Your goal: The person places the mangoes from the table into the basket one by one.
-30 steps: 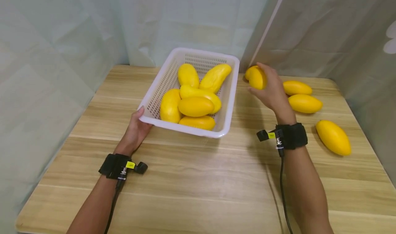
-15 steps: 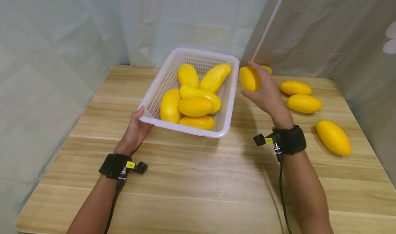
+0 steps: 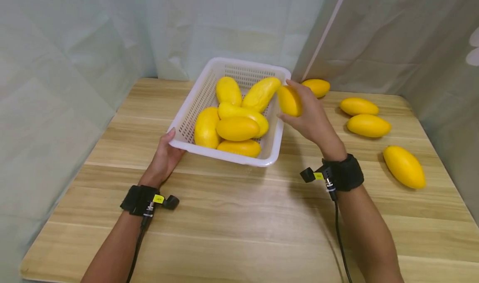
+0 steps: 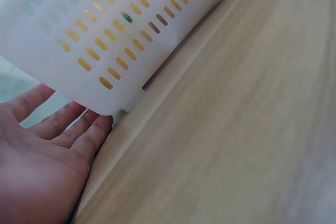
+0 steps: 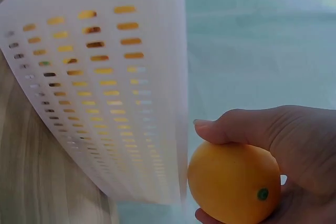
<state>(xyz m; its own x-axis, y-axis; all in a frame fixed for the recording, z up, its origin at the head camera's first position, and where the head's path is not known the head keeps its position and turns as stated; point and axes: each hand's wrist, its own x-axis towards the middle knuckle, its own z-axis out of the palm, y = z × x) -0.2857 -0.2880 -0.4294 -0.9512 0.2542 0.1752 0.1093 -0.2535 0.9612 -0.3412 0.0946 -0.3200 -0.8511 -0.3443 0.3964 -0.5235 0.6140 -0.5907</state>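
Note:
A white slotted plastic basket (image 3: 278, 143) stands at the middle back, with several yellow mangoes (image 3: 238, 128) piled inside. My left hand (image 3: 164, 156) holds its near left corner, thumb over the rim; the left wrist view shows the other fingers (image 4: 63, 119) against the outside of the corner. With my right hand (image 3: 310, 116) I grip a mango (image 3: 289, 101) between thumb and fingers at the basket's right rim. In the right wrist view this mango (image 5: 231, 182), with a green spot on one end, is level with the basket's top edge, outside the slotted wall (image 5: 163, 93).
Several more mangoes lie on the wooden table to the right: one at the back (image 3: 317, 87), a pair (image 3: 368, 125) beyond my right wrist, and one nearer (image 3: 404, 166). Pale curtains (image 3: 239, 21) close off the back and sides. Cables (image 3: 338, 233) trail from both wrist cameras.
My right hand has lifted the mango from the back right and carried it left to the basket's rim, uncovering another mango behind. The left hand and basket stay in place.

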